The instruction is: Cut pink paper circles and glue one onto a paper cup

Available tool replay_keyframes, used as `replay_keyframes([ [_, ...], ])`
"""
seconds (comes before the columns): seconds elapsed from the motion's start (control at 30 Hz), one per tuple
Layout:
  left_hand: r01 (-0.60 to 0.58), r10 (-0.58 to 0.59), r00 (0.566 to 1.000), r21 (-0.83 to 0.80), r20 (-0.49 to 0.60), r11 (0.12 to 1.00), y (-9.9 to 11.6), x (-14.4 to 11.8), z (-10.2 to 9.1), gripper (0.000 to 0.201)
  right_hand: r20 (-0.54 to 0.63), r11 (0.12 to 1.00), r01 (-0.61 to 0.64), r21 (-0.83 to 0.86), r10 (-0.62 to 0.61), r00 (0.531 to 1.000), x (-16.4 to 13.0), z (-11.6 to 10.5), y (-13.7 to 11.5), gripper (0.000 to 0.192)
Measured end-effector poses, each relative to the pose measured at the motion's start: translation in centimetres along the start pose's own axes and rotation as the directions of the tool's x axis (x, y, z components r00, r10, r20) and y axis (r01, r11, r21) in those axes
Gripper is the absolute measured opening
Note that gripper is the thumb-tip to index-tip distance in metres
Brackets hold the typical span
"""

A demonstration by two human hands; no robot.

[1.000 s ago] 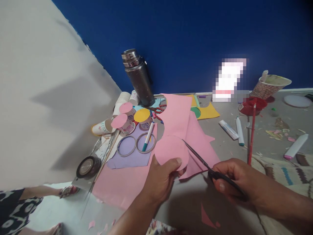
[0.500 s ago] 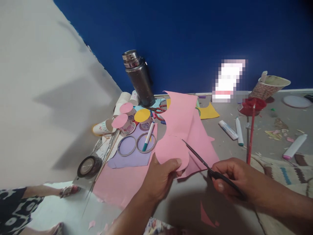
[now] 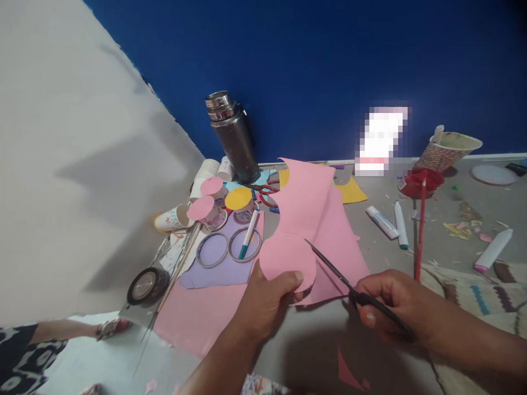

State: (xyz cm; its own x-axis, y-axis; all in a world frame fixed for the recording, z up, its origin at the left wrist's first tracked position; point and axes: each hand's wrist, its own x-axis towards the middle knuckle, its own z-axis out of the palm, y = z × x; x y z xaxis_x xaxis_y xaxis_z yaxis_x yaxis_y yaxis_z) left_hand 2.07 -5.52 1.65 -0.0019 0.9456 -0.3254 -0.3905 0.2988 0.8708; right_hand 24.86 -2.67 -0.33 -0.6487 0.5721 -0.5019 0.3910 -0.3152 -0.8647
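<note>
My left hand (image 3: 267, 302) pinches a pink paper sheet (image 3: 307, 200) by its rounded, nearly cut-out disc (image 3: 286, 255). The sheet stands up and away from me above the floor. My right hand (image 3: 391, 304) grips black scissors (image 3: 341, 280); their blades point up-left and reach the right edge of the disc, the tip at the cut line. A second, larger pink sheet (image 3: 193, 315) lies flat below my left hand.
Paper cups capped with pink and yellow discs (image 3: 212, 206), two rings and a teal marker (image 3: 249, 233) on purple paper, a steel flask (image 3: 233, 137), a tape roll (image 3: 146, 285), red scissors, markers and a glue tube (image 3: 381, 221) lie around. Another person's leg (image 3: 61, 332) is at left.
The pink sheet has tilted up a little and the scissor blades have edged further along the disc's right edge. The view has shifted slightly downward.
</note>
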Motion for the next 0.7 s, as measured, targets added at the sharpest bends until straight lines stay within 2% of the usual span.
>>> replay_keyframes([
  [0.17,-0.006,0.006,1.000,-0.044,0.000,0.999,-0.1,0.0,-0.1,0.020,-0.001,1.000,0.001,-0.019,-0.001,1.000,-0.2,0.1,-0.2,0.065],
  [0.37,0.048,-0.048,0.999,0.053,-0.013,0.997,-0.5,-0.1,-0.9,0.019,-0.006,0.999,-0.034,-0.009,0.034,0.999,0.0,0.1,-0.1,0.065],
  [0.57,0.077,-0.077,0.997,0.004,-0.027,0.997,-0.6,-0.1,-1.2,0.028,0.007,0.999,-0.010,-0.032,0.011,1.000,0.0,0.0,0.0,0.065],
  [0.7,0.087,-0.086,0.996,0.019,-0.038,0.996,-0.6,-0.1,-1.4,0.027,0.006,1.000,-0.002,-0.022,0.002,1.000,0.0,-0.1,0.3,0.062],
])
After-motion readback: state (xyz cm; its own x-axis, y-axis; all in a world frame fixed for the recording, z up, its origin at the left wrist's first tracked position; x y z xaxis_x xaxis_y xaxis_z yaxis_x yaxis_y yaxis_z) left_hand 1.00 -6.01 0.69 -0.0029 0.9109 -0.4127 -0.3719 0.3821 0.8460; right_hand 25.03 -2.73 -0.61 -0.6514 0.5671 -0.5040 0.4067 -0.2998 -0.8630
